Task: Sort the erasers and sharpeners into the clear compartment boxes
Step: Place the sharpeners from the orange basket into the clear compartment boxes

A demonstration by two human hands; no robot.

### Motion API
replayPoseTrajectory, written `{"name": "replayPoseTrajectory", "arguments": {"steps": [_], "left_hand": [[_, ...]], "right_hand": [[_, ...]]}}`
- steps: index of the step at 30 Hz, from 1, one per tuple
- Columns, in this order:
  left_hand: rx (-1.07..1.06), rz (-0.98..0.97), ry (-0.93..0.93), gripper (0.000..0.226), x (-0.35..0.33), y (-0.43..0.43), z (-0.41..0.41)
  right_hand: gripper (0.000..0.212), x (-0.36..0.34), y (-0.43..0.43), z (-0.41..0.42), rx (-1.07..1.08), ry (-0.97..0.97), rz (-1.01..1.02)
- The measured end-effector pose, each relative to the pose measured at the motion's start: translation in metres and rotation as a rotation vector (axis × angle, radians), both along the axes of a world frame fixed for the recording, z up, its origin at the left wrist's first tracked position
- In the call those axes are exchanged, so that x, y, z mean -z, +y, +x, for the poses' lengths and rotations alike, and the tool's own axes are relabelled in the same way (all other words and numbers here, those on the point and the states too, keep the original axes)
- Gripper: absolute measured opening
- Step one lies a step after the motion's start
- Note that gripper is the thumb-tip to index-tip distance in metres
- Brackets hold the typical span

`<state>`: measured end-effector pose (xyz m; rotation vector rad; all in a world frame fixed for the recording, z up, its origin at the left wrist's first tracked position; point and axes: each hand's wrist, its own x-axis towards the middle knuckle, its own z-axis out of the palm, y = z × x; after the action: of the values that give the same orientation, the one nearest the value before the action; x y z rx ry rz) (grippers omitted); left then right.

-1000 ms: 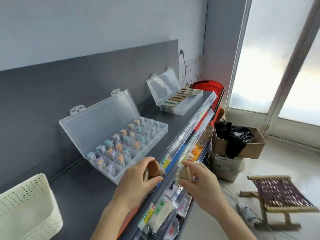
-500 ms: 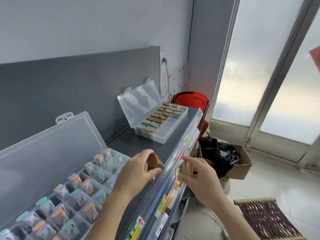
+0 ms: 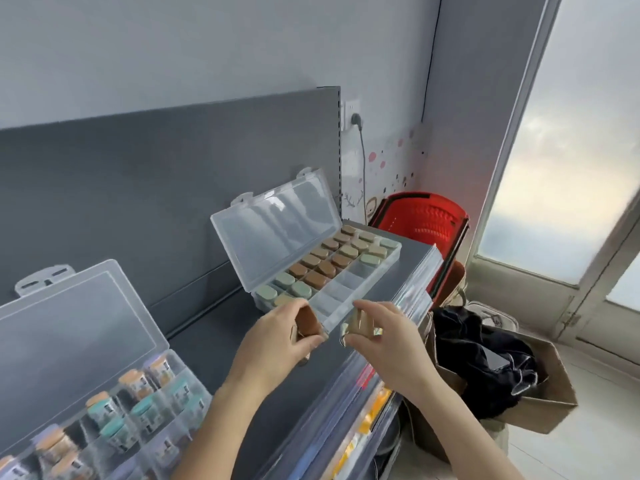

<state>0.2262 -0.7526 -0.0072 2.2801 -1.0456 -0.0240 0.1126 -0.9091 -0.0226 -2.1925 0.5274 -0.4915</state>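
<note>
A dark grey shelf [image 3: 207,344] with a grey back panel runs along a pale wall, and both hands work above its front edge. The left hand [image 3: 277,341] pinches a small brown oval eraser [image 3: 308,322] between thumb and fingers; the right hand [image 3: 384,344] closes its fingertips on a small beige eraser [image 3: 358,325] in the same way. Both pieces hang just at the near end of the open clear plastic compartment box [image 3: 360,289], where the front row has several empty cells beside the rows of green, tan and brown erasers [image 3: 322,268]. I judge these pieces light, a little soft and not slippery, so a gentle pinch on the long sides is enough. Nearer to the left stands a second clear box of small capped sharpeners [image 3: 138,410]. A red plastic basket [image 3: 422,220] waits behind the shelf end.
</note>
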Motion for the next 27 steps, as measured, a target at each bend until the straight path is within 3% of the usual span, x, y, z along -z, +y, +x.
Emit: {"name": "replayPoseTrajectory", "arguments": {"steps": [13, 27], "left_hand": [[-0.274, 0.154, -0.030, 0.057, -0.018, -0.099, 0.030], [-0.191, 0.190, -0.115, 0.057, -0.009, -0.155, 0.080]], "right_hand": [[0.049, -0.024, -0.149, 0.081, -0.253, 0.019, -0.103], [0.053, -0.024, -0.205, 0.144, -0.286, 0.100, -0.236]]}}
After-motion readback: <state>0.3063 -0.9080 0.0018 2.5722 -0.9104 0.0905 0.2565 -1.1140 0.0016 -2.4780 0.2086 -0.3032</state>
